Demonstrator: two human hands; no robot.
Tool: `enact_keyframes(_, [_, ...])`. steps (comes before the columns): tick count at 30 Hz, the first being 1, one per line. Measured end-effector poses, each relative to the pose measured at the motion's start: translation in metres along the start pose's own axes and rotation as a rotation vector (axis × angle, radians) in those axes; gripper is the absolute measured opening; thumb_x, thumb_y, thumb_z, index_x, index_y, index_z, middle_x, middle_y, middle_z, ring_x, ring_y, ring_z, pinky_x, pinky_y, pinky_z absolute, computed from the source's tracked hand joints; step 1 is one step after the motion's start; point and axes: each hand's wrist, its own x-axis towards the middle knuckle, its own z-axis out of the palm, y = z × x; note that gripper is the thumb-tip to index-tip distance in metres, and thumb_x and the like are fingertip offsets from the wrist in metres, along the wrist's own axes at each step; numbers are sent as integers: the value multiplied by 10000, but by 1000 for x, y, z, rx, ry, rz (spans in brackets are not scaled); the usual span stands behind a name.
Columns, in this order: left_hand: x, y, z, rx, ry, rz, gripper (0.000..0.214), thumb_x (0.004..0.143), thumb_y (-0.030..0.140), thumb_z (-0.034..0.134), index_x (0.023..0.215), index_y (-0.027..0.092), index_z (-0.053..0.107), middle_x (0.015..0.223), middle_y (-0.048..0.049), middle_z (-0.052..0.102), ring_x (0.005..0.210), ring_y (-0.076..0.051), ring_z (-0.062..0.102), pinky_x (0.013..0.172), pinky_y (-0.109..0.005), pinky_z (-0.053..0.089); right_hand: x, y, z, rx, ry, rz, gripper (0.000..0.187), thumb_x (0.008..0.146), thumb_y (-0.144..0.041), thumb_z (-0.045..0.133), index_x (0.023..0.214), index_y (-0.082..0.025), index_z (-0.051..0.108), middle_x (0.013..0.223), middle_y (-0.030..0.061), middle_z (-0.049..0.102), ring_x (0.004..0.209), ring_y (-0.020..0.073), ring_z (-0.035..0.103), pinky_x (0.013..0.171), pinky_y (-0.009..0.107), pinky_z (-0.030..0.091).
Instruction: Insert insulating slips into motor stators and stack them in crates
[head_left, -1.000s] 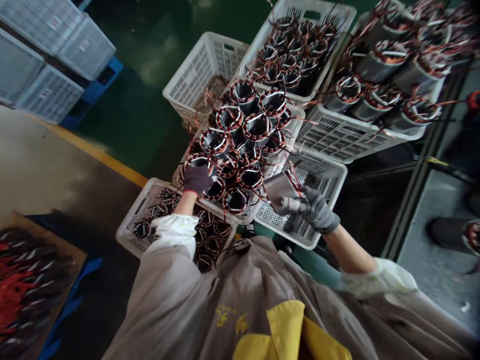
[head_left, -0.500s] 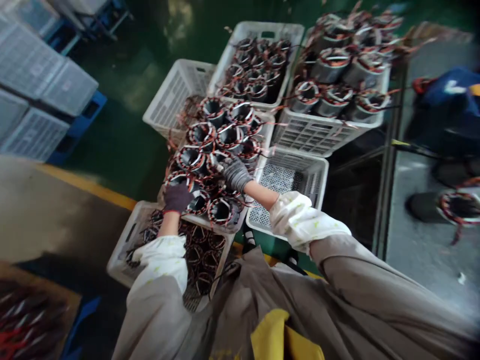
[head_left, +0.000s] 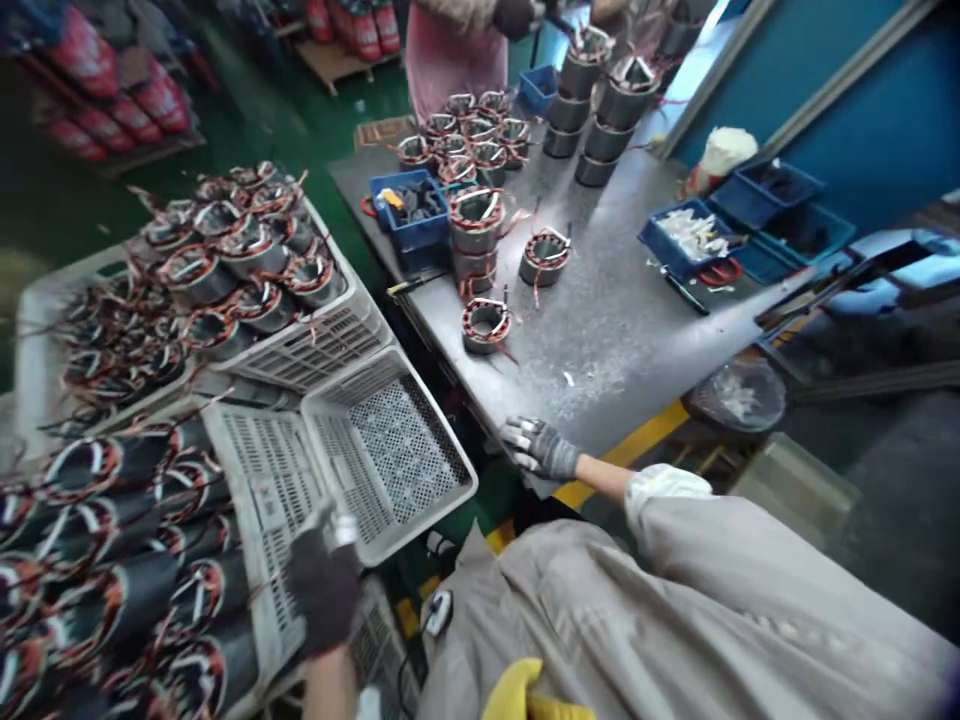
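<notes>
My right hand (head_left: pixel 541 447), in a grey striped glove, lies on the near corner of the metal table (head_left: pixel 615 340). Its fingers are stretched out and hold nothing. Motion smears my left hand (head_left: pixel 322 585), in a dark glove, over the side of a crate (head_left: pixel 264 490) packed with motor stators (head_left: pixel 199 590); its fingers are too blurred to read. Between my hands stands an empty white plastic crate (head_left: pixel 409 450). On the table, a single stator (head_left: pixel 486 327) is the nearest to my right hand, with another stator (head_left: pixel 545 258) behind it.
More stators fill a crate (head_left: pixel 330 330) at the left. A blue bin (head_left: pixel 416 225), stacked stators (head_left: pixel 585 110) and a blue tray of white pieces (head_left: pixel 679 245) stand on the table. At the far side a person (head_left: pixel 457 60) stands. A yellow floor line (head_left: pixel 652 440) passes below.
My view has swung right toward the metal table. My right hand has left the stators in the crate and now rests on the table corner. My left hand has come off the stators.
</notes>
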Motion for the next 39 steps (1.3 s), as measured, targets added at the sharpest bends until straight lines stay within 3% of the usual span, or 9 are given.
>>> enact_keyframes(4, [48, 128, 127, -50, -108, 402, 464, 1044, 455, 532, 1334, 254, 834, 1342, -161, 884, 1332, -383, 826, 1237, -608, 616, -7, 115, -67, -76, -3, 172, 521, 1070, -330, 661, 1537, -121, 761, 1661, 276, 674, 1541, 404, 593, 1313, 653, 439])
enact_keyframes(7, [100, 238, 193, 133, -283, 681, 488, 1104, 336, 531, 1499, 192, 779, 1515, -181, 815, 1471, -331, 746, 1359, -544, 495, 11, 172, -104, -143, 127, 327, 549, 1104, -308, 614, 1608, -116, 718, 1720, 272, 631, 1593, 422, 545, 1370, 691, 341])
enact_keyframes(12, [199, 388, 269, 457, -376, 743, 648, 1136, 265, 506, 1768, 125, 534, 1747, -227, 632, 1668, -364, 550, 1431, -591, 341, 8, 191, -97, -87, 275, 468, 552, 1142, -275, 511, 1622, -93, 714, 1695, 248, 668, 1578, 374, 587, 1367, 583, 394])
enact_keyframes(17, [265, 458, 328, 571, -412, 701, 730, 1120, 221, 508, 1820, 44, 399, 1850, -264, 488, 1737, -372, 438, 1464, -585, 231, 1, 188, -82, -15, 377, 497, 540, 1144, -297, 504, 1596, -128, 747, 1640, 231, 718, 1509, 380, 646, 1347, 599, 415])
enact_keyframes(21, [271, 466, 339, 593, -459, 633, 636, 1117, 258, 566, 1719, 52, 544, 1674, -272, 674, 1551, -384, 632, 1357, -556, 395, 3, 191, -85, 25, 403, 491, 534, 1132, -270, 485, 1566, -150, 772, 1618, 209, 741, 1499, 372, 657, 1341, 593, 422])
enact_keyframes(24, [240, 448, 328, 602, -466, 630, 474, 1109, 367, 637, 1474, 83, 742, 1472, -259, 790, 1407, -399, 719, 1257, -545, 476, 3, 190, -88, 47, 417, 505, 537, 1121, -255, 476, 1552, -158, 782, 1574, 211, 769, 1486, 376, 661, 1337, 605, 423])
enact_keyframes(33, [71, 297, 272, 363, -823, 655, 293, 1050, 447, 761, 984, 181, 865, 1019, -187, 859, 1202, -405, 810, 1388, -620, 388, -4, 188, -101, -65, 250, 579, 557, 1140, -257, 429, 1591, -121, 726, 1688, 234, 672, 1580, 376, 581, 1400, 641, 367])
enact_keyframes(37, [38, 243, 245, -315, -679, 108, 332, 746, 485, 1011, 828, 238, 807, 1014, -146, 870, 1363, -453, 759, 1406, -649, 399, -8, 189, -101, -65, 315, 576, 528, 1123, -243, 451, 1545, -111, 739, 1640, 256, 697, 1556, 382, 596, 1371, 679, 383])
enact_keyframes(39, [22, 221, 232, -574, -555, -189, 428, 804, 617, 919, 944, 223, 827, 1048, -142, 875, 1304, -430, 794, 1272, -646, 560, -13, 184, -102, -65, 312, 609, 527, 1117, -233, 465, 1547, -87, 731, 1663, 272, 675, 1592, 379, 560, 1374, 676, 366])
